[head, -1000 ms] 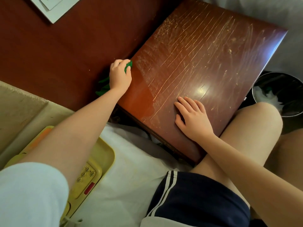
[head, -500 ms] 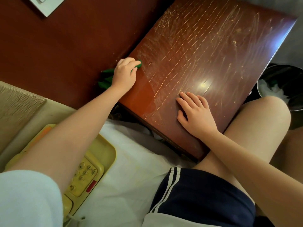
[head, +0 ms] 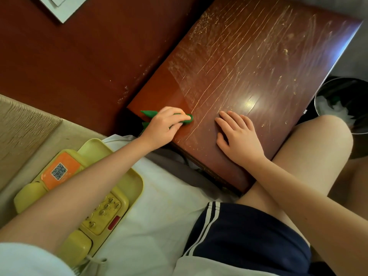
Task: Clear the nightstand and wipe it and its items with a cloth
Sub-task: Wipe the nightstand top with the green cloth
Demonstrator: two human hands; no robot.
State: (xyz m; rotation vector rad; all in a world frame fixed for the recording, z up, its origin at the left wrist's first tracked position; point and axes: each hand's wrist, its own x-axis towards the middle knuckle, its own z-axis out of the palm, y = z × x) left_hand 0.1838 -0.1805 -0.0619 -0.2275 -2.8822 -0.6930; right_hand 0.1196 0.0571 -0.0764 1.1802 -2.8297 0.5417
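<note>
Your left hand (head: 161, 129) is clenched around a crumpled green cloth (head: 188, 118), pressing it onto the near left corner of the reddish-brown wooden nightstand top (head: 258, 56). A green tip of the cloth pokes out past your fingertips toward the middle of the top, and another fold sticks out behind your hand over the left edge. Your right hand (head: 239, 138) lies released and flat, palm down, fingers spread, on the near part of the same top, just beside the cloth but apart from it. The strip of wood beside your left hand looks darker and smooth, while the wider area beyond both hands is streaked with pale lines and specks of dust. No items stand on the nightstand top. A yellow push-button telephone (head: 103, 212) with an orange label sits in a yellow plastic tray (head: 137, 182) on the white bed sheet (head: 159, 216) under your left forearm, well apart from the nightstand. At the right, past the far side of the nightstand and next to your bare knee, a dark round waste bin (head: 328, 90) holds crumpled white paper.
</note>
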